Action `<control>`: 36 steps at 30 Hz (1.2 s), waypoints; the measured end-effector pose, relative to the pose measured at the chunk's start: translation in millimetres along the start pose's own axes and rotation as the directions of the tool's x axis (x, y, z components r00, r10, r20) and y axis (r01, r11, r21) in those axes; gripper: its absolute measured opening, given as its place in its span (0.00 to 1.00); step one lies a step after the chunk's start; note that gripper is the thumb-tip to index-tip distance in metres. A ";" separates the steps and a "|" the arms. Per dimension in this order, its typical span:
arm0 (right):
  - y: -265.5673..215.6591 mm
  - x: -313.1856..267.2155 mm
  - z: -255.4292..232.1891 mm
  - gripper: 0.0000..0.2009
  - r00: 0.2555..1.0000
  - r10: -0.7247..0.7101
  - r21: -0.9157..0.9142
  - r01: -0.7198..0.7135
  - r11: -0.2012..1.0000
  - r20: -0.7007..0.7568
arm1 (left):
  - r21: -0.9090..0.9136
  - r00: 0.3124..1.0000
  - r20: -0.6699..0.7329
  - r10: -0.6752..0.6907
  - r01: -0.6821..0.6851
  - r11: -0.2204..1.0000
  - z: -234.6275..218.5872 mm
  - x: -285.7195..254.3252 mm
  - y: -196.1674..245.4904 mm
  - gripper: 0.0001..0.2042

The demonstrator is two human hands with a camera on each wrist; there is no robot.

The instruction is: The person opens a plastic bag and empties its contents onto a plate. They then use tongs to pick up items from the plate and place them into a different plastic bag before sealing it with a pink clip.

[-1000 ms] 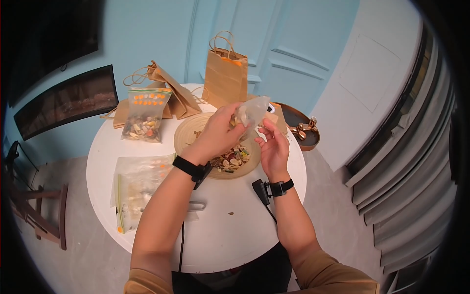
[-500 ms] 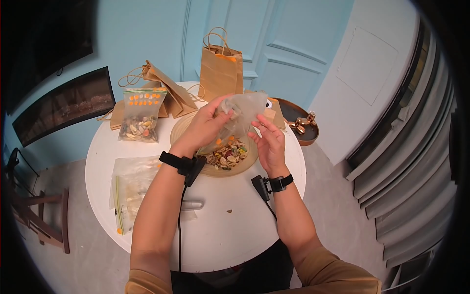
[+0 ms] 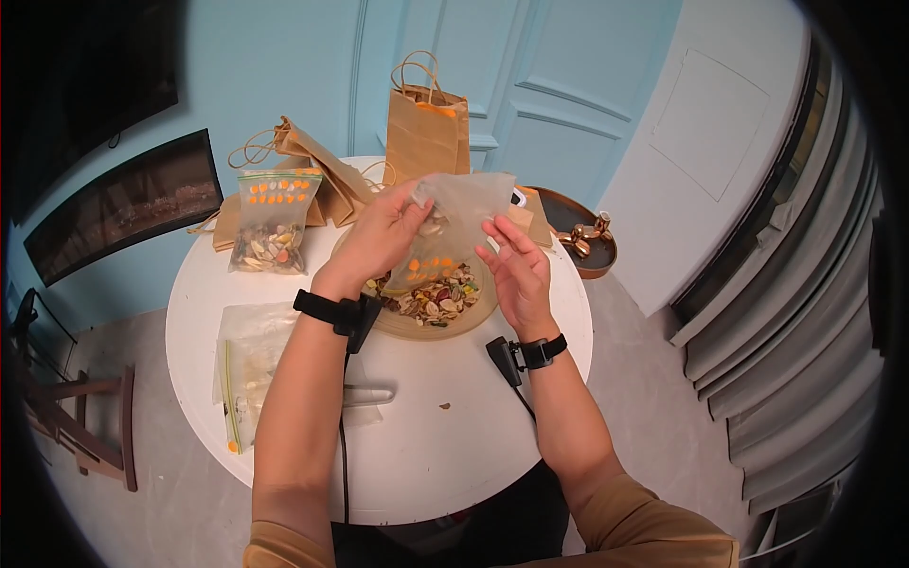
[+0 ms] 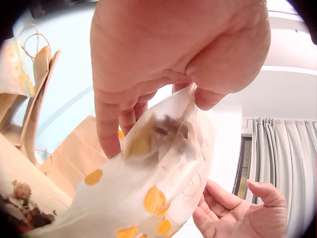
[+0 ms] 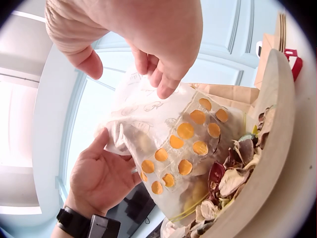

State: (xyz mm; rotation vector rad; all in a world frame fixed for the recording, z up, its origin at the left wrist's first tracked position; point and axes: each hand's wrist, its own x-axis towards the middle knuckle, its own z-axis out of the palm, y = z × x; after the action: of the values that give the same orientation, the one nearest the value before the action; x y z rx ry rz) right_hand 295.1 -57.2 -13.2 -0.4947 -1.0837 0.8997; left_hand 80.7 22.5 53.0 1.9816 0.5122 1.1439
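My left hand (image 3: pixel 374 241) pinches one end of a translucent zip bag (image 3: pixel 469 213) between thumb and fingers. The bag is tipped down over a round wooden tray (image 3: pixel 417 331), its zip edge low among mixed dried pieces (image 3: pixel 440 305). Orange dots mark the bag, and a few pieces show through its film in the left wrist view. My right hand (image 3: pixel 521 275) has its fingers loosely extended at the bag's right side. In the right wrist view, those fingertips (image 5: pixel 166 89) are right at the film, while the left hand (image 5: pixel 104 173) grips the bag's other end.
A filled zip bag (image 3: pixel 272 227) stands at the back left, near leaning paper bags (image 3: pixel 331 180). An upright paper bag (image 3: pixel 426 133) stands behind the tray. Flat zip bags (image 3: pixel 251 369) and a clear handle (image 3: pixel 374 395) lie front left. A brown round tray (image 3: pixel 597 265) is beyond the table.
My left hand has moved left and the bunched bag has spread out, its dotted zip end now hanging down over the dried pieces. The right hand has stayed close beside it.
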 end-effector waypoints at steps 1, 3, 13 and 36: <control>0.1 -0.1 -0.1 0.25 1.000 0.000 -0.002 0.000 1.000 0.010 | 0.042 0.999 -0.006 0.036 -0.035 0.999 -2.6 0.7 -2.9 0.18; 0.0 -0.3 0.2 0.26 1.000 0.002 -0.007 -0.002 1.000 0.029 | 0.126 0.994 -0.015 0.106 -0.103 0.987 -7.1 2.5 -8.0 0.17; -5.0 -2.4 7.2 0.29 0.996 -0.022 -0.009 0.023 1.000 0.091 | 0.092 0.981 -0.174 0.082 -0.067 0.993 -9.7 4.2 -6.8 0.12; -16.7 -4.1 15.1 0.42 0.973 -0.129 -0.061 0.143 0.988 0.191 | -0.085 0.916 -0.391 0.086 -0.129 0.988 -8.8 2.9 22.7 0.12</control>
State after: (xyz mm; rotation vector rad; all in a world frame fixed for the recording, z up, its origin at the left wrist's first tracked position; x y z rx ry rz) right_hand 286.9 -71.1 3.1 -0.3975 -1.3101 0.7984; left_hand 73.8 14.1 75.1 1.7106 0.5316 1.6141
